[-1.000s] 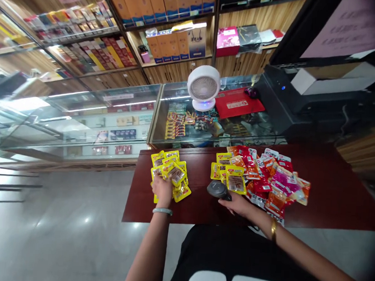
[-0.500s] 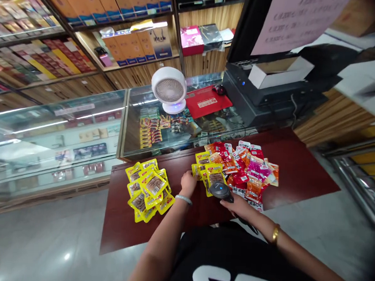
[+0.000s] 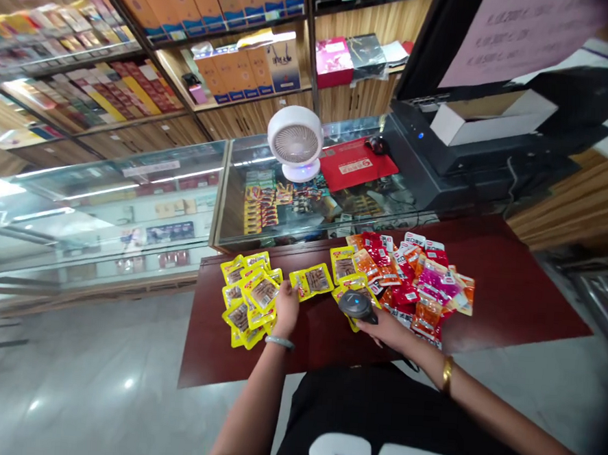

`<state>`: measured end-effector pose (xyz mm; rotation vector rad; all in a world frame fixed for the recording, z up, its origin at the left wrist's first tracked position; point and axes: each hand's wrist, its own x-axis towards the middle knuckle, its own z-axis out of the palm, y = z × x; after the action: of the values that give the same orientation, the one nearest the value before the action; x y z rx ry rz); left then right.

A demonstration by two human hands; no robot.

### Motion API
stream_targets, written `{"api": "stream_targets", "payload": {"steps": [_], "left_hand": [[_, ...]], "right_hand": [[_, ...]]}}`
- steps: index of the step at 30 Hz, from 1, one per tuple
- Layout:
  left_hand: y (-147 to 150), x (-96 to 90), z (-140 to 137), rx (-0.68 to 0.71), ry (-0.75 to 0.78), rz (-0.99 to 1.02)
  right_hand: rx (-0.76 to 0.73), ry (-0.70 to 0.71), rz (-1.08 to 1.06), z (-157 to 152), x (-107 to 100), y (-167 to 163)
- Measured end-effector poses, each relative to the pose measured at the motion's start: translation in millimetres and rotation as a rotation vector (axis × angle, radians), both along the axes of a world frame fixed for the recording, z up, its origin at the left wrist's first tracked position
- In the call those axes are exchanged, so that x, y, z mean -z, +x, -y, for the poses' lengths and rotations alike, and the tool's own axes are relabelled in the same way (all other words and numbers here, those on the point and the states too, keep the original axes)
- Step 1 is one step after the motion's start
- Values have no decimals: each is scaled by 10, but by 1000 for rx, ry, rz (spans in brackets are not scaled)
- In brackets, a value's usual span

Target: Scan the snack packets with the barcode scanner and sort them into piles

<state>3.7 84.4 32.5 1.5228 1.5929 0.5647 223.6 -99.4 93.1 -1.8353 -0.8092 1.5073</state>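
Note:
Between the two piles, my left hand point(image 3: 286, 310) pinches the left end of a yellow snack packet point(image 3: 313, 281) with a clear window showing brown sticks. Just left of that hand lies a heap of like yellow packets point(image 3: 251, 300). My right hand point(image 3: 387, 331) is closed round the handle of a black barcode scanner point(image 3: 355, 305). The scanner's head hangs over a few yellow packets point(image 3: 343, 264) and partly hides them. Right of these, red, orange and pink snack packets point(image 3: 409, 278) lie in a loose pile.
The packets lie on a dark red-brown tabletop point(image 3: 516, 288). Behind it stands a glass counter point(image 3: 223, 202) with a white fan point(image 3: 295, 141) and a red mat point(image 3: 359, 166). A black till machine point(image 3: 442, 160) carrying a white open box point(image 3: 490, 119) stands back right.
My left hand has moved left, drawing one yellow packet away from the middle group towards the left heap. The scanner stays over the middle packets. The view has shifted slightly left.

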Motion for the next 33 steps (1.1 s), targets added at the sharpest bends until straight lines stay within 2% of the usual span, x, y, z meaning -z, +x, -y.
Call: {"api": "stream_targets", "payload": {"steps": [6,13,19,24,26,28,31,33], "left_hand": [[-269,37,161,-178,-143,161],[-445,-9,341,-275,-115,360],[-764,-133,262,-403,-117,380],[-1138,-187,128,-529,-48,377],[-1242,-206,93,-541,-68,284],[-1295,-235,68,-544,-21,66],[-1223,-289,44,-513,246,-354],[-1031,-308,46,-384,384,-482]], "right_hand": [[-119,15,-27,-264,110,-166],[-185,33,-56,-450,43,-331],[-209,3,-73,-486,122,-397],[-185,2,-100,-453,165,-408],[-162,-1,-110,-439,117,-401],[-141,-15,-103,-422,62,-380],[-106,-22,-78,-372,24,-321],[-75,-16,-66,-319,28,-270]]}}
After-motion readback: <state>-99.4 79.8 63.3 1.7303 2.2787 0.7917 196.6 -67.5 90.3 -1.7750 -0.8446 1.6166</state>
